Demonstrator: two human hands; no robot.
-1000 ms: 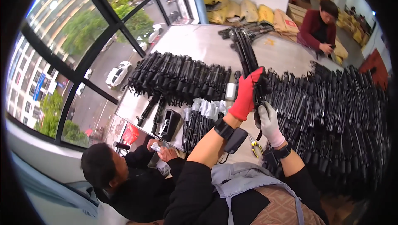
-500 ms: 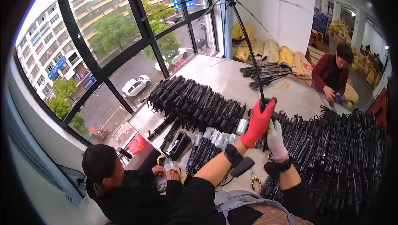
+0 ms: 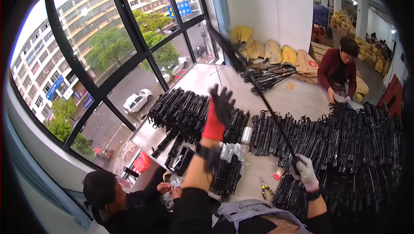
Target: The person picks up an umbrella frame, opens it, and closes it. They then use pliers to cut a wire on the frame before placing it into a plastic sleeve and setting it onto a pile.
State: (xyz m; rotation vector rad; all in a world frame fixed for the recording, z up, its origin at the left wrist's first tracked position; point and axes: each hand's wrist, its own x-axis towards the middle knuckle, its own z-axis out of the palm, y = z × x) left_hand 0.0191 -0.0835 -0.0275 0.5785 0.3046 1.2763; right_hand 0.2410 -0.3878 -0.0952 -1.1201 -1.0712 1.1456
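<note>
A bare black umbrella frame without cloth slants up and to the left, its ribs folded in and blurred near the top. My right hand, in a whitish glove, is closed around the handle at the lower end. My left hand, in a red glove with a black palm, is raised with its fingers spread and nothing in them. It is apart from the frame, above rows of folded umbrella frames. Another large heap of folded frames lies beside and beyond my right hand.
Yellow-handled pliers, a white cylinder and a black tape dispenser are on the table. A person sits at the left, another works across the table. Sacks stand behind; windows line the left.
The umbrella frame's ribs were spread and are now folded in. My left hand has let go and moved left, opening. My right hand has moved down and right with the handle, tilting the frame.
</note>
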